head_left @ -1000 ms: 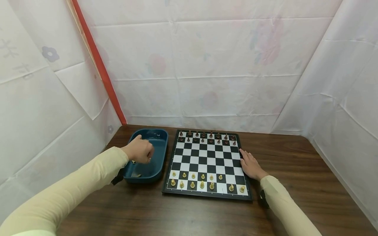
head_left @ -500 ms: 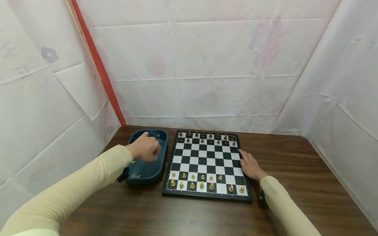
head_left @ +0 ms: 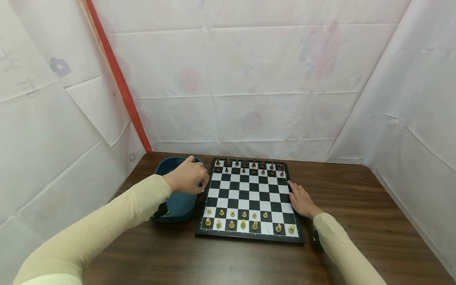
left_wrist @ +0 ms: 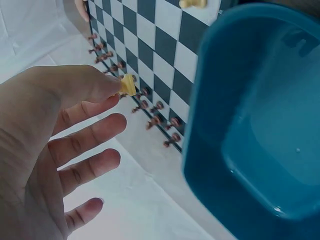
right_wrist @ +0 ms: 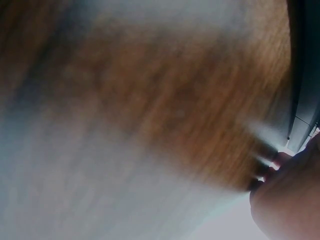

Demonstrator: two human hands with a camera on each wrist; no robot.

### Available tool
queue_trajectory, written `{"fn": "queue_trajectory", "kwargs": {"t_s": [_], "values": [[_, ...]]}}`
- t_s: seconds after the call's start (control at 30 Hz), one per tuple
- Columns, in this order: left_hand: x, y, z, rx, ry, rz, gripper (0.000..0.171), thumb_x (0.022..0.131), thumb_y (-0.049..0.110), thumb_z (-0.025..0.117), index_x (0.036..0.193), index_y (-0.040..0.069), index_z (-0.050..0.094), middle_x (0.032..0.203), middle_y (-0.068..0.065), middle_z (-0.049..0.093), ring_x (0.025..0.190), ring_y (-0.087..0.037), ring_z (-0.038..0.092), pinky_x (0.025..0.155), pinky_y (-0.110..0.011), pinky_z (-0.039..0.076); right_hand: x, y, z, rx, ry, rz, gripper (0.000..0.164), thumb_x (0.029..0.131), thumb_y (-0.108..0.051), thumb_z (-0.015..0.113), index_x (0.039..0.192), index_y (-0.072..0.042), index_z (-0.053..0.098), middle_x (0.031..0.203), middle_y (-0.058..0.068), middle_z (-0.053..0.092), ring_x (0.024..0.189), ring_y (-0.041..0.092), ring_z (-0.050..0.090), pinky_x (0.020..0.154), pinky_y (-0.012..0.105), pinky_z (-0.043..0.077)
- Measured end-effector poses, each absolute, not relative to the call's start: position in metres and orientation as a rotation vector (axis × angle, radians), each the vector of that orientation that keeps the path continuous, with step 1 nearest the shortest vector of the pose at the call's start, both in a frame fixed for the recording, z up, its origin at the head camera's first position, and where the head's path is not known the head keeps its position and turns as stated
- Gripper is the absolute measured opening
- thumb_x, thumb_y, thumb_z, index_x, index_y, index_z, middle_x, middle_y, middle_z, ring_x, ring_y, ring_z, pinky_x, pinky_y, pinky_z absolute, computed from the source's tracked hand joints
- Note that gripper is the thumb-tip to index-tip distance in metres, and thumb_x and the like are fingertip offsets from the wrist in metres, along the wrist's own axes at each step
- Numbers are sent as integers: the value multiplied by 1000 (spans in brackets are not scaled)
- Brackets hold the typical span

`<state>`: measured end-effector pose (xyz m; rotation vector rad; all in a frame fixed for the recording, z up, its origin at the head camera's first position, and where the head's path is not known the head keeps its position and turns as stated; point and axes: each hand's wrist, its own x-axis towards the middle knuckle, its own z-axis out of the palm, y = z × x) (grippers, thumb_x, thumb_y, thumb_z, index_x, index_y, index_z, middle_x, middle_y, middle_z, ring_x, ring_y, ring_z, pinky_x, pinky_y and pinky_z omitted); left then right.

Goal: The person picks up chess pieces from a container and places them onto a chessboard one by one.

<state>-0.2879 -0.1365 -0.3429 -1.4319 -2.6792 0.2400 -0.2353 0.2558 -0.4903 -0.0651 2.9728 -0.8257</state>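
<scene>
My left hand (head_left: 189,176) is over the right rim of the blue plastic basin (head_left: 179,208). Between thumb and index finger it pinches a yellow chess piece (left_wrist: 128,86), base outward; the other fingers are spread. To its right lies the black-and-white chessboard (head_left: 244,194). Yellow chess pieces (head_left: 243,224) stand in two rows along the near side, with a gap in each row toward the right. Dark brown chess pieces (head_left: 254,163) fill two rows at the far side. My right hand (head_left: 303,201) rests with straight fingers along the board's right edge.
The board and basin share a dark brown wooden table (head_left: 356,198). White patterned sheets (head_left: 267,99) hang behind and at both sides, with a red strip (head_left: 121,79) at the left corner.
The left hand has moved right from above the middle of the basin to its right rim, close to the board. The right hand stays in place.
</scene>
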Motion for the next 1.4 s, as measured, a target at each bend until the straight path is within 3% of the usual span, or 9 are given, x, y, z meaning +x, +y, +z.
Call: {"fn": "queue_trajectory", "kwargs": {"t_s": [0.83,1.4], "values": [[-280,-35,-347,-1739,-2387,163,3,81,29,71,78,28,71,80,15,63,73,-9,43,71,-35,25,-231,260,-488,-54,2981,-815,52,101,-15,27,149,4,16,149,35,15,137,51,9,107,62,8],[-253,40,-366,-1920,-2275,305,4,84,36,70,85,33,73,89,19,65,83,-6,51,82,-34,34,-231,257,-491,-42,2973,-793,53,102,-17,27,149,2,17,149,34,17,138,49,10,108,59,9]]}}
